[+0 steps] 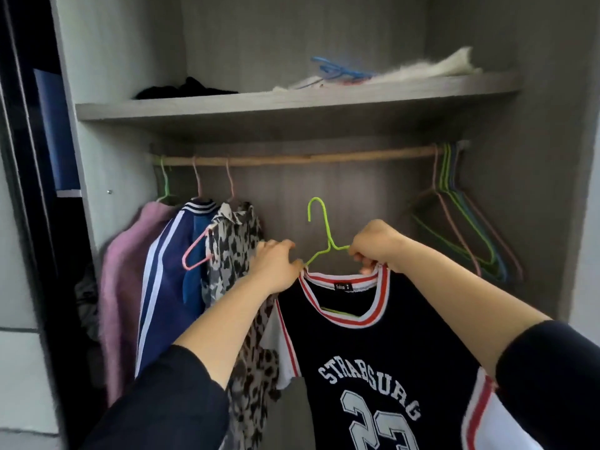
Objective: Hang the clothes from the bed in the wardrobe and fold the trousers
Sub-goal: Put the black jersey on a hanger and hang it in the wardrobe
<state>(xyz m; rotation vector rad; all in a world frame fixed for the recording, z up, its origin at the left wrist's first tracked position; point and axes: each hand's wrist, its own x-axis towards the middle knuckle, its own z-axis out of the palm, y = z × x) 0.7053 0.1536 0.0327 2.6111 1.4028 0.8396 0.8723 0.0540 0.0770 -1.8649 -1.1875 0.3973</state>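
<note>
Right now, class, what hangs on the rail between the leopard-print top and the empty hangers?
Nothing: the head view shows that rail stretch bare. The green hanger holding the jersey is below it, unhooked.

The jersey (389, 336) runs off the bottom edge and hides the arms of the green hanger (326, 228).

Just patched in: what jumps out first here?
A black jersey on a green hanger fills the centre; left hand and right hand grip its collar below the rail, hook not yet on. A pink sweater, navy jacket and leopard-print top hang at left; empty hangers bunch at right.
</note>
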